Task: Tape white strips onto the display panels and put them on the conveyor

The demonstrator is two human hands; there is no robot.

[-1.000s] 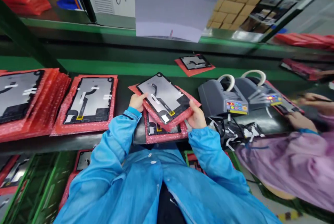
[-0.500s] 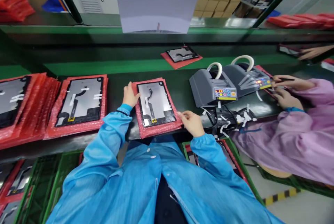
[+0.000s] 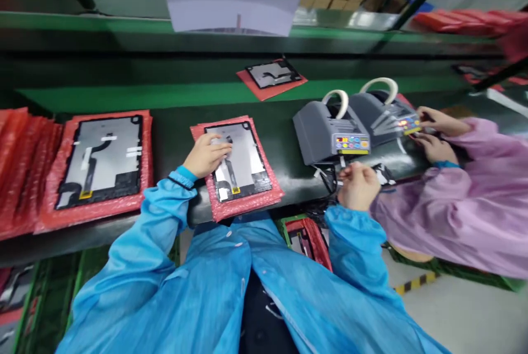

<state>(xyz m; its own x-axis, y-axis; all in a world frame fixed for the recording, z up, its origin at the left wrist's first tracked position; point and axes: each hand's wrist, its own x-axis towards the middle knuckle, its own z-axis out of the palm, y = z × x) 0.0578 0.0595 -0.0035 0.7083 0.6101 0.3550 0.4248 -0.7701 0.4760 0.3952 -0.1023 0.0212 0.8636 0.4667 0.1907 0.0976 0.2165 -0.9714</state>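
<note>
In front of me a display panel [image 3: 247, 150], silver-backed with a black border, lies on red bubble-wrap sheets [image 3: 270, 192]. My left hand [image 3: 208, 155] is over its left side, fingers drawn together against the upper part of the dark flex cable [image 3: 230, 172]. Whether anything is pinched there is hidden. At the front of the nearer grey tape dispenser [image 3: 317, 131], my right hand [image 3: 358, 184] is closed, with thumb and fingertips pinching the short strip of tape [image 3: 342, 161] at its outlet.
To the left lie another panel [image 3: 105, 156] on bubble wrap and a stack of red bubble-wrap sheets [image 3: 25, 172]. A further panel [image 3: 274, 73] rests at the back. A second dispenser [image 3: 377, 117] stands beside a co-worker's hands [image 3: 437, 134]. Below the bench is a green crate [image 3: 284, 227].
My right hand has left the bubble wrap's right edge and moved right to the dispenser. My left hand has shifted from the panel's upper-left edge onto the cable area. The view has swung slightly right.
</note>
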